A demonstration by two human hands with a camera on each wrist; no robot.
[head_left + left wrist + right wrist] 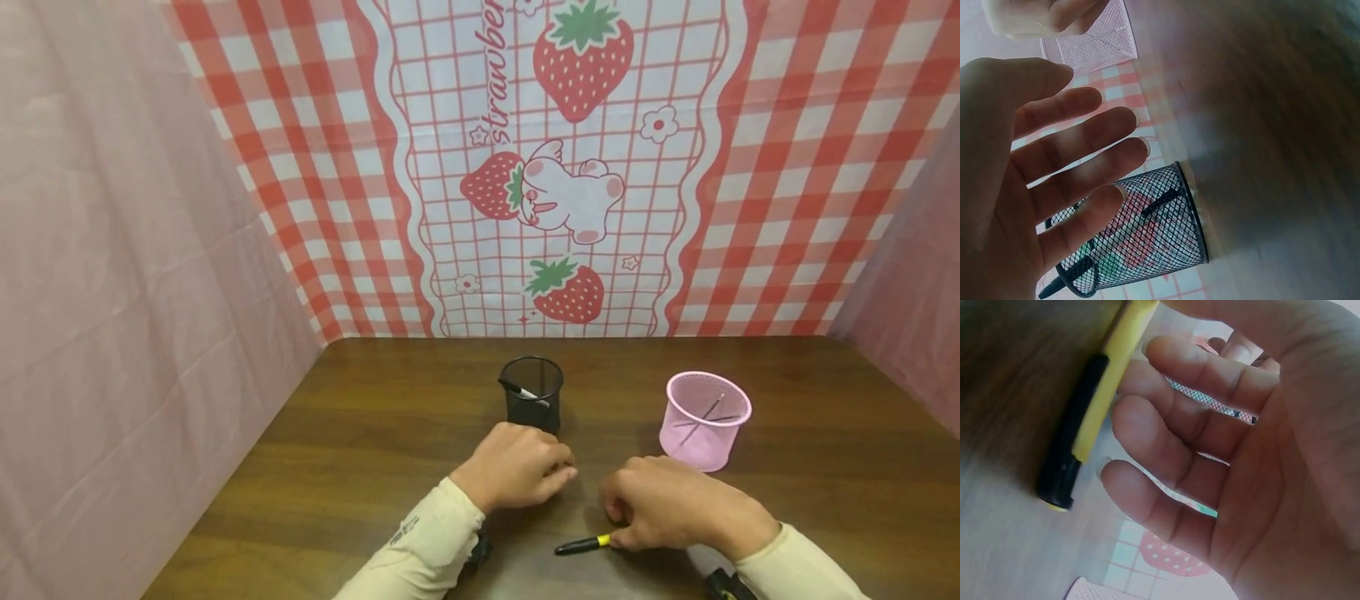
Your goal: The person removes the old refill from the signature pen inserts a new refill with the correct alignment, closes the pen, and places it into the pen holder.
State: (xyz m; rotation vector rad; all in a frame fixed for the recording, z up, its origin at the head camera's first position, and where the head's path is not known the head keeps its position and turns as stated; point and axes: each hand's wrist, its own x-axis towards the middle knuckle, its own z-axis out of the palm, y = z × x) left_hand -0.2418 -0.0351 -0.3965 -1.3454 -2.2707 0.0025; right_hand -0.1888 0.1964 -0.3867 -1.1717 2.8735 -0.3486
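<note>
In the head view my right hand [671, 504] is low over the table, and its thumb and fingertips appear to pinch a slim black-and-yellow pen-shaped tool [581, 546]. The right wrist view shows the tool's yellow body and black end [1060, 478] beside half-bent fingers [1141, 425]; the fingers partly hide the grip. My left hand [517, 467] hovers before a black mesh pen cup [534, 412] and holds nothing. Its fingers spread loosely in the left wrist view. A black-capped marker [525, 392] with a white barrel leans inside that cup.
A pink mesh cup [701, 442] with a few thin sticks stands beyond my right hand. The brown wooden table [375, 442] ends at a checked strawberry cloth [555, 192]. Pink curtains [150, 317] hang at both sides.
</note>
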